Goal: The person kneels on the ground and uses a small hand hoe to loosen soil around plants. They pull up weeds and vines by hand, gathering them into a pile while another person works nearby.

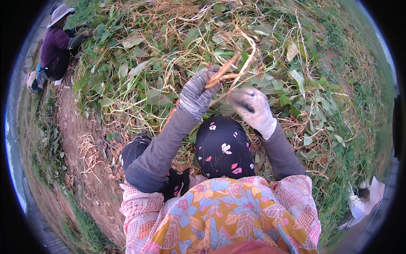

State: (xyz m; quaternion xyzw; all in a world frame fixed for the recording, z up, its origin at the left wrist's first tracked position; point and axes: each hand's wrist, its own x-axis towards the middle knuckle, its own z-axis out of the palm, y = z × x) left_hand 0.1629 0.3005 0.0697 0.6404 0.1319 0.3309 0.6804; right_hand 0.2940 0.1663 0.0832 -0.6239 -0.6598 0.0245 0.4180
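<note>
My left hand, in a grey striped knit glove, is closed around a small bunch of long orange-brown dry bean pods. The pods stick out from its fingers toward the right, above the plants. Just to the right and a little lower, my right hand wears a whitish glove with a dark stain. Its fingers are closed at the lower end of a thin, looping pale-brown strand, which may be a pod or a stem. Tangled leafy vines with yellowed stems spread beneath and beyond both hands.
A loose heap of thin pale pods lies on the bare soil at left. Another person in a light hat crouches at the far left by the vines. A white sheet or bag is on the grass at right.
</note>
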